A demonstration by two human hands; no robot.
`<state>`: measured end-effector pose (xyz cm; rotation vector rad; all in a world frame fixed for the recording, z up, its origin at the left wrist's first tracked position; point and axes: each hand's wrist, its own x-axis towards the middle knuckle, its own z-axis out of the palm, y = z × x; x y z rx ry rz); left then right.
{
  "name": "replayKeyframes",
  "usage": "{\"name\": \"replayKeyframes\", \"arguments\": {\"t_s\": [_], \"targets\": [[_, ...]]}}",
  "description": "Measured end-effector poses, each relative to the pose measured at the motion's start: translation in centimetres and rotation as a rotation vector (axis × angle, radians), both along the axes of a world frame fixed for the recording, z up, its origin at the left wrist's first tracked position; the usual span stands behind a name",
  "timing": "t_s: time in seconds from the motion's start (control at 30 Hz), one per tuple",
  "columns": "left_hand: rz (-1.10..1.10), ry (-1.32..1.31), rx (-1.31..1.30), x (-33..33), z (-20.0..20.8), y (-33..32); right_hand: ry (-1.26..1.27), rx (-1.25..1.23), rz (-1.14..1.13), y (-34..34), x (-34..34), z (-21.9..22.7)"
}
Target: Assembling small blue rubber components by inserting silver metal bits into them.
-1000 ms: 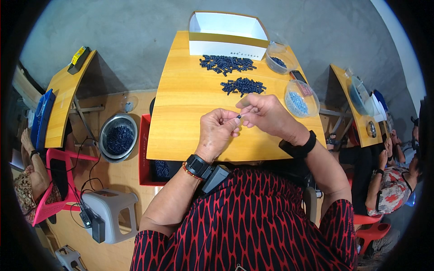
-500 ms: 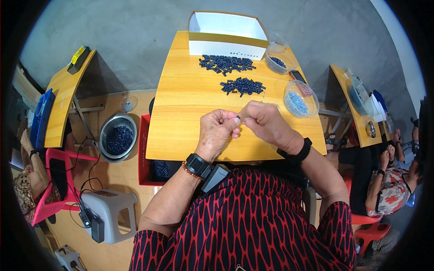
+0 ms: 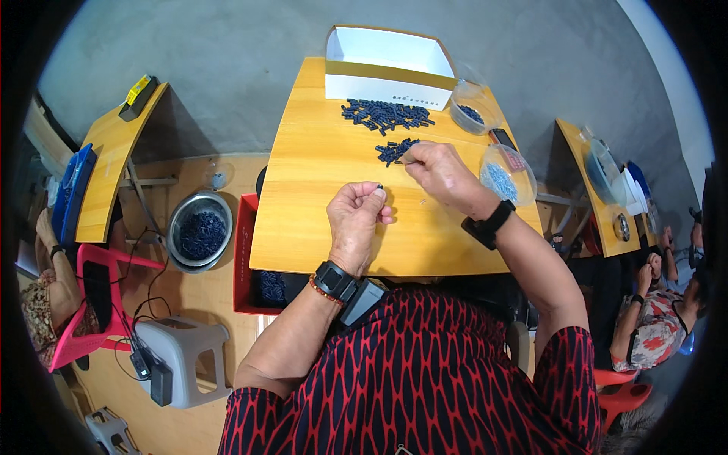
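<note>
My left hand (image 3: 355, 216) is above the middle of the wooden table (image 3: 303, 227), thumb and fingers pinching a small dark piece (image 3: 381, 186); only its tip shows. My right hand (image 3: 446, 178) reaches to the nearer pile of short dark blue cylindrical pieces (image 3: 391, 152) and covers its right side. Its fingers are closed at the pile's edge, and what they hold, if anything, is hidden. Behind it lies a larger pile of the same pieces (image 3: 387, 115). A clear bowl of small light blue parts (image 3: 500, 182) stands right of my right hand.
An open white box (image 3: 387, 89) stands at the far edge, with another clear bowl (image 3: 478, 121) beside it. On the floor at left are a metal basin (image 3: 199, 246) of dark pieces, a red box (image 3: 246, 227) and a grey stool (image 3: 182, 356). People sit at both sides.
My right hand has moved away from my left, forward to the nearer pile. The left hand has stayed in nearly the same place, still pinching the small dark piece.
</note>
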<state>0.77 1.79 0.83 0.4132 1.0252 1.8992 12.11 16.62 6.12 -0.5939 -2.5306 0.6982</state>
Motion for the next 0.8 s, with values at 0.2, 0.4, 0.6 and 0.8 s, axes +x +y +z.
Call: {"name": "replayKeyframes", "arguments": {"t_s": [0.2, 0.4, 0.6, 0.8], "targets": [[0.076, -0.003, 0.041, -0.6, -0.4, 0.1, -0.142, 0.282, 0.068, 1.2, -2.7, -1.1], [0.066, -0.042, 0.029, -0.7, -0.7, 0.6, -0.277, 0.330, 0.099, 1.4, -3.9, -1.8], [0.058, -0.046, 0.021, -0.6, -0.4, 0.4, -0.109, 0.242, 0.127, 0.7, -3.2, -0.4], [0.004, 0.053, 0.016, -0.3, -0.6, 0.3, 0.072, -0.445, -0.060, -1.5, -0.3, 2.6]]}}
